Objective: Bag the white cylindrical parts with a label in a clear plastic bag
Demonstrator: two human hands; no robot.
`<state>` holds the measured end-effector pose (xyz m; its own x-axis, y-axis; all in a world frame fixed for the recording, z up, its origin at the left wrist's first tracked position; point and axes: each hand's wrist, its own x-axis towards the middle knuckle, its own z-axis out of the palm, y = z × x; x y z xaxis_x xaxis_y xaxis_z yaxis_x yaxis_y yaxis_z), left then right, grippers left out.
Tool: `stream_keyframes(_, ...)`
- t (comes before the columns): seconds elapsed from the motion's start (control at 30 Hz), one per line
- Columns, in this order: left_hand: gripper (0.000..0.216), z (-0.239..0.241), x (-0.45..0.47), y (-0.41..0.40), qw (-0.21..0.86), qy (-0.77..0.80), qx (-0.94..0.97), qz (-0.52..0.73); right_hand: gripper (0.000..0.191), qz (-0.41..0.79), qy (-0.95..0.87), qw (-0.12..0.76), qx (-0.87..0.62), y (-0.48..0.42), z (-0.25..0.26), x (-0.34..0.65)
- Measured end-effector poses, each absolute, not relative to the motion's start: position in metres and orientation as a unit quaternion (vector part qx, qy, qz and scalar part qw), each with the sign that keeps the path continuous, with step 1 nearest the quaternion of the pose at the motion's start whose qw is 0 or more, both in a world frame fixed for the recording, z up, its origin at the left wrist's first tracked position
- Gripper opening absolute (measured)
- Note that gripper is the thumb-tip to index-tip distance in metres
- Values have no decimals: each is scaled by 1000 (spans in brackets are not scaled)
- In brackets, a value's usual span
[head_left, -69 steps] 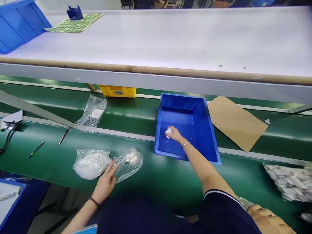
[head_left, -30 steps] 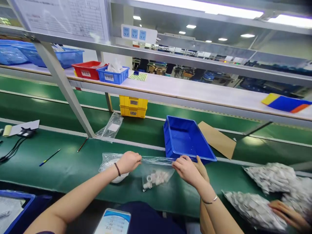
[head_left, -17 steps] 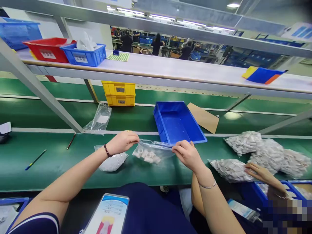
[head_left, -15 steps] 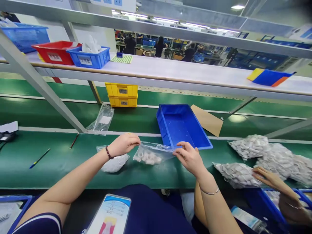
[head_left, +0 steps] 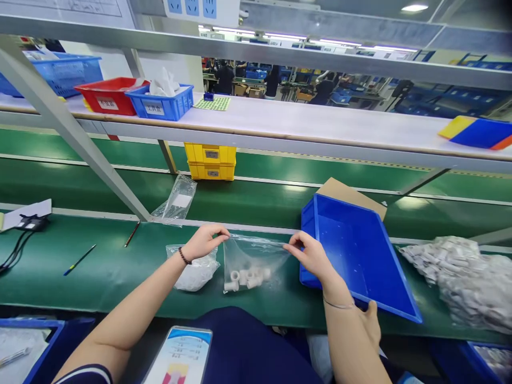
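Note:
A clear plastic bag (head_left: 256, 255) hangs between my hands, with several white tubular fittings (head_left: 248, 277) gathered at its bottom. My left hand (head_left: 207, 241) pinches its upper left corner. At the upper right corner, my right hand (head_left: 311, 255) has thumb and finger closed on the plastic. The bag's top edge is stretched between them. Just left of it, partly behind my left wrist, lies another clear bag (head_left: 196, 273) with whitish contents. Right of my right hand sits a blue bin (head_left: 362, 250), tilted askew; another person's hand (head_left: 373, 324) is at its near edge.
Filled clear bags (head_left: 472, 277) lie at the right. A flat clear bag (head_left: 178, 200) and stacked yellow bins (head_left: 211, 161) are behind. Two pens, one blue-tipped (head_left: 80, 260), lie left. A metal post (head_left: 76, 133) slants down to the bench. Cardboard (head_left: 350, 197) sits behind the blue bin.
The blue bin has shifted right and nearer, with the other person's hand now at it instead of by the filled bags. The bag I hold hangs more upright, its fittings lower.

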<state>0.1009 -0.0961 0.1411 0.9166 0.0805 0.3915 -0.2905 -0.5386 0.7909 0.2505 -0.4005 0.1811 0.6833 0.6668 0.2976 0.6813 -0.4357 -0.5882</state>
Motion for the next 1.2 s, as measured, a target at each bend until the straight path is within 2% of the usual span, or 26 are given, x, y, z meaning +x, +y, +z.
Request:
stream_keyframes(0.1,24,102,131,-90,528,24,835,156,24,-2,-342,363,-867,-380,143,279)
stream_keyframes(0.2,45,62,146,-81,538,68,825,157,27,-40,-276,390,-878,-366,104,296)
stream_keyframes(0.33,48,11,132,-40,455,155,859,174,35,-11,-270,390,-880,-365,73,305)
stream_keyframes(0.5,48,-75,67,40,382,440,792,183,35,24,-260,362,-895,-353,57,318)
stream_keyframes(0.67,56,-153,15,56,300,646,685,155,32,108,-313,298,-895,-295,59,336)
stream_keyframes(0.73,58,-174,14,43,272,665,677,161,30,160,-353,267,-882,-261,64,346)
stream_keyframes(0.9,60,-198,38,23,116,659,717,194,28,236,-468,150,-838,-157,76,389)
stream_keyframes(0.97,62,-202,43,26,101,667,712,196,30,261,-485,110,-828,-104,73,412)
stream_keyframes(1.03,63,-206,46,33,103,672,706,197,29,296,-444,147,-833,-47,60,436)
stream_keyframes(1.2,67,-216,50,43,109,681,698,191,29,319,-291,358,-828,97,4,497)
